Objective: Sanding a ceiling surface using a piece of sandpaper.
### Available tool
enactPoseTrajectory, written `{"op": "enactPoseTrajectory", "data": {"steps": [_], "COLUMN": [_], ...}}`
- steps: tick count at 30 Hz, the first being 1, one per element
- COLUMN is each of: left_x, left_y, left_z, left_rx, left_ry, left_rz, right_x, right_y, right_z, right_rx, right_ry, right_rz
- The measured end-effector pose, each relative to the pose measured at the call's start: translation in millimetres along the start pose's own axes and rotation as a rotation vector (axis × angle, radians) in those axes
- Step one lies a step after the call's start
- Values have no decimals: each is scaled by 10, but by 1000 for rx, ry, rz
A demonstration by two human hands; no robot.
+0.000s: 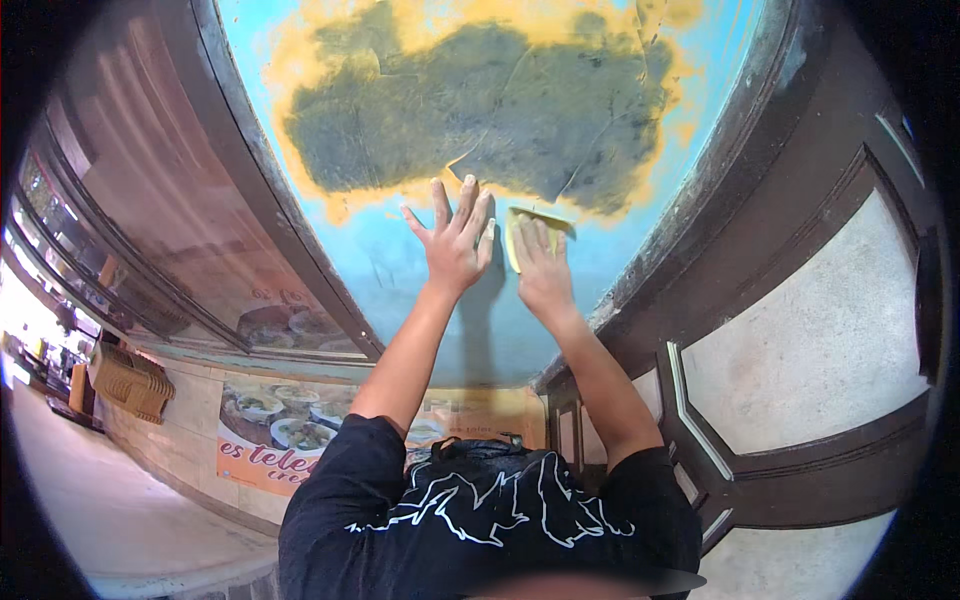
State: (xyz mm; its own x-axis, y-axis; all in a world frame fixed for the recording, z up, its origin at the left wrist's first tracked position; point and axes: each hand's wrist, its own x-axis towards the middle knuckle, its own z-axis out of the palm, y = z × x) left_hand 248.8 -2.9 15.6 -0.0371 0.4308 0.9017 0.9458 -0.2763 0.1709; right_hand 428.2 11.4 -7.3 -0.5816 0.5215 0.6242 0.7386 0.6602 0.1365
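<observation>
A light-blue panel fills the upper middle of the view, and across it spreads a broad dark grey patch, irregular in outline, with an uneven yellow border and thin cracks or lines running through it. Dark wooden framing bounds the panel on the right, next to pale inset panels, while a brown-framed glass window stands to the left. Below, the person's black shirt carries white outline drawing; both forearms reach up from its short sleeves. An orange poster with pictures of bowls of food sits low on the left, partly behind the left arm, and farther left is a brown ribbed object, its kind unclear. The left hand is open on the panel, fingers spread and fingertips pale, just at the patch's lower yellow edge. Beside it, a little apart, the right hand lays its nearly straight fingers over a small yellowish sheet – whether the thumb also grips it cannot be told. That sheet lies against the panel, just below the yellow border, its upper right corner showing past the fingers.
</observation>
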Motion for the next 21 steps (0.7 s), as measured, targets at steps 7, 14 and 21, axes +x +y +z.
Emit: {"op": "enactPoseTrajectory", "data": {"steps": [7, 14, 21], "left_x": [-51, -73, -65], "left_y": [2, 11, 115], "left_z": [517, 746, 879], "left_rx": [81, 147, 138], "left_ry": [205, 240, 275], "left_rz": [8, 18, 13], "right_x": [-35, -126, -306], "right_y": [300, 569, 677], "right_z": [-84, -87, 1], "right_rx": [-33, 13, -8], "right_ry": [36, 69, 4], "right_rz": [39, 23, 11]}}
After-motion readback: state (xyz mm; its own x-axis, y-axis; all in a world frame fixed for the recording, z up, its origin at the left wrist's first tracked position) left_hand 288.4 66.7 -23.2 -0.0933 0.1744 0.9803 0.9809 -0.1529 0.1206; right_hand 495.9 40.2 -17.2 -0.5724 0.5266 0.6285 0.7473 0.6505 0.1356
